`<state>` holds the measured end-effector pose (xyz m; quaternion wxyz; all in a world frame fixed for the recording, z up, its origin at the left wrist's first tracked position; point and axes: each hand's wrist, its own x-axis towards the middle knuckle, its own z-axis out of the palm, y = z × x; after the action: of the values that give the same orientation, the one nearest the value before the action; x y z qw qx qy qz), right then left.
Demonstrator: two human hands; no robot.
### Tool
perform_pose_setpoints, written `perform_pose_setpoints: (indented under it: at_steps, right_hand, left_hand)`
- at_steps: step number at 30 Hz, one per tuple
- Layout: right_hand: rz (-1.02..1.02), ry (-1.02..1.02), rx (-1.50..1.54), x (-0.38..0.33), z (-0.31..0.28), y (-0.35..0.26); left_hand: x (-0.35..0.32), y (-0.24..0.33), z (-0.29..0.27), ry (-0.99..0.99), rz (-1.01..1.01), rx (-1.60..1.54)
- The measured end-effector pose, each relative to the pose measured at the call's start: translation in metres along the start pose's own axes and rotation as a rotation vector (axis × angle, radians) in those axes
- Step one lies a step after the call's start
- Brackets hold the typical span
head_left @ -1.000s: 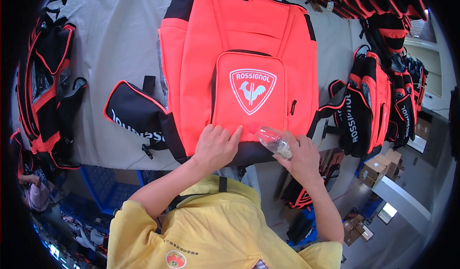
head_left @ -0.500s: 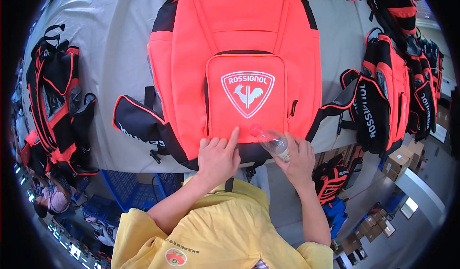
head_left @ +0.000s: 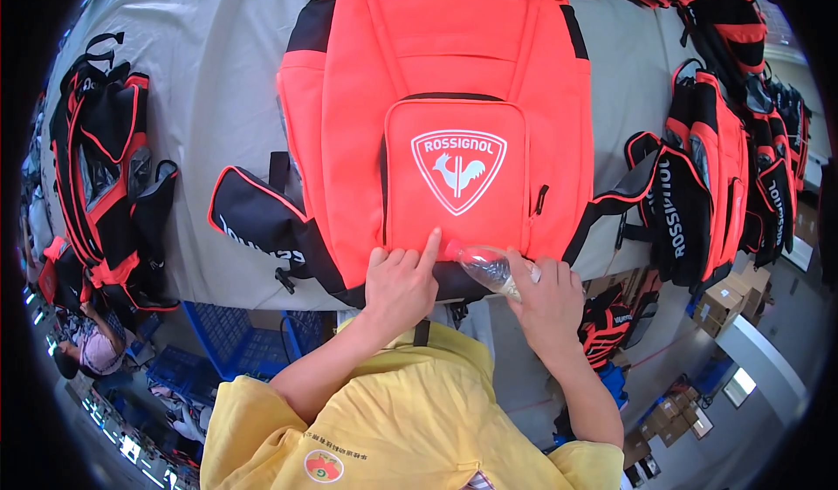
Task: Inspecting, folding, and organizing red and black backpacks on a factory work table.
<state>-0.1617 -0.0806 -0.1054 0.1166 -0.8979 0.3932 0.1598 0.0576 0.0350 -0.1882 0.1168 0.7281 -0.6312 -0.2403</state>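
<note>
A large coral-red and black backpack [head_left: 353, 154] lies flat on the pale cloth-covered table, its front pocket [head_left: 410, 198] with a white shield emblem facing up. My left hand [head_left: 398, 287] rests at the backpack's lower edge, index finger stretched out on the pocket and the other fingers bent; nothing is in it. In my right hand [head_left: 548, 308] is a small clear plastic bottle [head_left: 483, 266], tilted over the pocket's lower edge. Its red tip points left, towards my left index finger. Something pale shows inside the bottle's base, partly hidden by my fingers.
Similar bags stand at the table's left [head_left: 109, 193] and right [head_left: 711, 176]. Black side straps [head_left: 253, 219] spread from the backpack. Below the table edge are a blue plastic crate [head_left: 236, 342] and cardboard boxes [head_left: 729, 298]. Another person [head_left: 98, 350] is at far left.
My right hand has turned the bottle flatter, and its red tip has moved left and down, closer to my left index finger. The left hand stays nearly still on the backpack.
</note>
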Motion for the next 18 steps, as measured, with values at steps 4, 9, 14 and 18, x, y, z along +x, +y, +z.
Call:
perform_pose_setpoints:
  at_steps: [4, 9, 14, 18]
  right_hand:
    - [0.028, -0.059, -0.052, -0.001, -0.004, -0.004]
    - [0.043, -0.059, -0.027, -0.003, 0.001, -0.005]
    - [0.012, -0.034, -0.026, -0.004, 0.004, -0.001]
    - [0.023, -0.009, -0.026, -0.005, 0.009, 0.001]
  left_hand:
    - [-0.004, 0.004, 0.000, 0.040, 0.058, 0.031]
    - [0.001, 0.004, -0.001, -0.038, -0.054, -0.023]
    - [-0.008, 0.001, 0.004, -0.009, 0.032, -0.016]
    - [-0.003, 0.005, 0.004, 0.014, 0.006, -0.001]
